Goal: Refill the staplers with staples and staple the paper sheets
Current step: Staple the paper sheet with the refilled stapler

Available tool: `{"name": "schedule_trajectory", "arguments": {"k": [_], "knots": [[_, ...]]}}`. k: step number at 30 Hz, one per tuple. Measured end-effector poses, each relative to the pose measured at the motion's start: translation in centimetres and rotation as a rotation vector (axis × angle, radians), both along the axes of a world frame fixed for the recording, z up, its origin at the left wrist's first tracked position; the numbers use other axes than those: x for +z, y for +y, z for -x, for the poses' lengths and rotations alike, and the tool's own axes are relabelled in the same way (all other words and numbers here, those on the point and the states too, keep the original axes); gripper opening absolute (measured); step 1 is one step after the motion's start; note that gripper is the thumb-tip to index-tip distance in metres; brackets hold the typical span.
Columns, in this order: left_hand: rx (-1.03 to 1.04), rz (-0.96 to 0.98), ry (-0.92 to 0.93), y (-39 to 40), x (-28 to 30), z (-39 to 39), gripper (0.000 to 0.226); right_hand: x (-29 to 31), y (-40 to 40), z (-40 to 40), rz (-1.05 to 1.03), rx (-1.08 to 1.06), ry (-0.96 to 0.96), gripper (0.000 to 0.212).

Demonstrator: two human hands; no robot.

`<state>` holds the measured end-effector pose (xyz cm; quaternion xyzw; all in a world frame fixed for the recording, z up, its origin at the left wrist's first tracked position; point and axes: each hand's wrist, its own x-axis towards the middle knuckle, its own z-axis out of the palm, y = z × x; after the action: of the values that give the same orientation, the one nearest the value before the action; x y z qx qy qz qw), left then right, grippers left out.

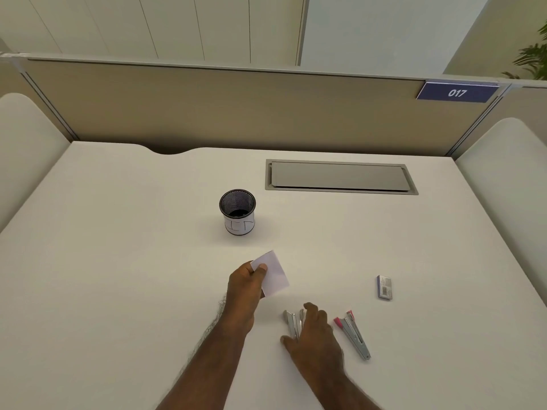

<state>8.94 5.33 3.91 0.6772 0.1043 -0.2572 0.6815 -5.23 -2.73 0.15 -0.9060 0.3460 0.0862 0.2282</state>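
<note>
You are pinching the paper sheets (273, 275), light and floppy, by their near-left corner with your left hand (244, 287), just above the desk (118, 247). Your right hand (313, 332) is curling over the silver stapler (293, 322), stiff and slick; grip its sides. The pink stapler (353, 335) is lying just right, the staple box (384, 287) farther right, the mesh cup (237, 211) far behind; nothing is blocking.

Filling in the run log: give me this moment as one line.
left hand: pinches white paper sheets | right hand: on silver stapler | pink-tipped stapler, staple box: untouched
</note>
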Motion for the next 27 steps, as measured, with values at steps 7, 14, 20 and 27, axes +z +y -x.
{"name": "schedule_trajectory", "arguments": {"k": [7,14,20,27], "knots": [[-0.051,-0.033,-0.055,0.3,0.3,0.0,0.022,-0.3,-1.8,-0.5,-0.239,-0.048,-0.075,0.048],[-0.067,-0.098,-0.137,0.4,1.3,-0.3,0.020,4.3,-6.0,-2.5,-0.889,-0.212,-0.342,0.027],[-0.131,-0.132,-0.248,0.0,1.9,-0.1,0.013,8.1,-8.2,-3.9,-0.871,-0.045,-0.335,0.021],[-0.190,-0.138,-0.314,0.0,2.4,-0.1,0.012,9.6,-8.6,-4.9,-0.760,0.089,-0.270,0.020]]}}
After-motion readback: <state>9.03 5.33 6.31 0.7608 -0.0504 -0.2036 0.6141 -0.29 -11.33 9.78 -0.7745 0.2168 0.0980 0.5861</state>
